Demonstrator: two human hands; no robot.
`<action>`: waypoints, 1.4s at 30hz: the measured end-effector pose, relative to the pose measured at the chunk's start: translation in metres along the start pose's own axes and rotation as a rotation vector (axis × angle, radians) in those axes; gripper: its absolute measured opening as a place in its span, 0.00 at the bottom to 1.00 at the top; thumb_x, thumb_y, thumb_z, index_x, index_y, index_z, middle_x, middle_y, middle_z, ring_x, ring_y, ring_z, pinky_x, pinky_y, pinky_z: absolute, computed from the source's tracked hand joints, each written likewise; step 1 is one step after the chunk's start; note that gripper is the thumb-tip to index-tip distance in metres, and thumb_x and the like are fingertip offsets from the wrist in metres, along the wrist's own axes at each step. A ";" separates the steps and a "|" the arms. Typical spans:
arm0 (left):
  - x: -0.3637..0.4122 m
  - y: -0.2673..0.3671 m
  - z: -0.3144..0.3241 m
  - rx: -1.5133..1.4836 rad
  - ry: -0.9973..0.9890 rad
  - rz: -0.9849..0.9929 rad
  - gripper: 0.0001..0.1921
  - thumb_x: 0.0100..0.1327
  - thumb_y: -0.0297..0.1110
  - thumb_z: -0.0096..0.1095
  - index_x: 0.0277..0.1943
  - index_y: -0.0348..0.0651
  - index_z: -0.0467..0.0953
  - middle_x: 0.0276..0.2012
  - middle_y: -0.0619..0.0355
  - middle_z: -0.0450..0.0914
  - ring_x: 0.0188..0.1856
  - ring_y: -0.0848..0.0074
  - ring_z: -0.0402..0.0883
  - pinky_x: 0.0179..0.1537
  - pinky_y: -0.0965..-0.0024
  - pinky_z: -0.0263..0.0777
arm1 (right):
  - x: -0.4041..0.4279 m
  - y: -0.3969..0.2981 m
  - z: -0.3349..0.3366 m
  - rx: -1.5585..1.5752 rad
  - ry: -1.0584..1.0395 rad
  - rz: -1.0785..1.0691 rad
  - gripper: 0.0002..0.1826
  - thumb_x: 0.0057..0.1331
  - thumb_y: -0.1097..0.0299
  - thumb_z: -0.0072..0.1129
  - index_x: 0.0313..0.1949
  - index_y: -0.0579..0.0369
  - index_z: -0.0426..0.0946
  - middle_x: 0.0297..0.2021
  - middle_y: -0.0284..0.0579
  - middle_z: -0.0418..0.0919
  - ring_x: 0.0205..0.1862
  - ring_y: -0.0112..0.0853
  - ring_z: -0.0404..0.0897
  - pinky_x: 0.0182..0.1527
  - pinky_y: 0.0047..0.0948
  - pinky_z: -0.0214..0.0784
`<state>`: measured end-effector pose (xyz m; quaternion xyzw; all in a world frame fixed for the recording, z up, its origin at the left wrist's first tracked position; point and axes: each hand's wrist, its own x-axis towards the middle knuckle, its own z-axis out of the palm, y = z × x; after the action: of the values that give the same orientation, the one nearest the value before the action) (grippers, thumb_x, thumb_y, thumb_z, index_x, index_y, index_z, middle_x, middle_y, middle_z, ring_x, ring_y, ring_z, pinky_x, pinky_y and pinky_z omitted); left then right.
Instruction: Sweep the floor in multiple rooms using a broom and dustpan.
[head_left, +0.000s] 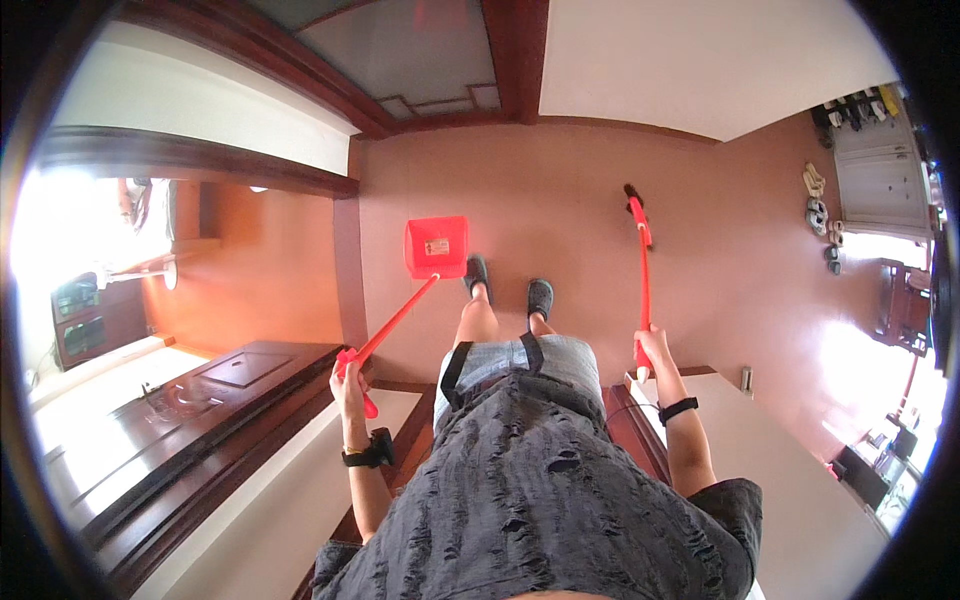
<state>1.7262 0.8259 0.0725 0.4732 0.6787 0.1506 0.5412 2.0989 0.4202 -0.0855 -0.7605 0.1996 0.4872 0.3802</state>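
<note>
My left hand (350, 388) grips the handle of a red long-handled dustpan (436, 259). Its pan hangs in front of my feet, a little to the left, with a printed label inside; whether it touches the floor I cannot tell. In my right hand (652, 346) is the upper end of a red broom handle (645, 285). The broom's dark bristles (631, 192) lie at the far end, ahead and to the right on the brown floor (540, 195). Both tools are held well apart, one on each side of my body.
A wooden door (225, 382) stands at the left beside a doorway to an orange-floored room. White wall (630, 67) rises ahead. Several shoes (816, 214) line the floor at far right by a white cabinet (877, 187). My feet wear dark clogs (539, 298).
</note>
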 end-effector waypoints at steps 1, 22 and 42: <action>-0.001 0.001 -0.002 -0.029 0.026 -0.004 0.08 0.58 0.32 0.51 0.39 0.41 0.71 0.14 0.70 0.61 0.11 0.90 0.56 0.13 0.85 0.52 | -0.003 -0.005 0.009 -0.001 -0.010 0.000 0.03 0.48 0.76 0.47 0.24 0.63 0.66 0.10 0.44 0.68 0.09 0.33 0.69 0.09 0.30 0.60; -0.042 -0.006 0.039 0.110 -0.064 -0.087 0.13 0.58 0.33 0.52 0.44 0.38 0.71 0.13 0.71 0.61 0.11 0.89 0.58 0.12 0.83 0.51 | 0.046 -0.185 0.232 1.073 -1.175 0.843 0.07 0.56 0.78 0.50 0.27 0.60 0.60 0.19 0.34 0.65 0.18 0.19 0.68 0.20 0.12 0.66; -0.032 0.002 0.084 0.525 -0.250 0.149 0.16 0.56 0.43 0.56 0.40 0.40 0.74 0.12 0.63 0.68 0.13 0.84 0.68 0.15 0.78 0.63 | 0.067 -0.038 -0.070 1.661 -0.673 0.494 0.07 0.58 0.76 0.46 0.34 0.61 0.59 0.18 0.37 0.67 0.17 0.22 0.70 0.19 0.16 0.68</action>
<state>1.7994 0.7755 0.0617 0.6604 0.5859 -0.0499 0.4671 2.1960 0.3943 -0.1146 0.0014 0.5199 0.4502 0.7260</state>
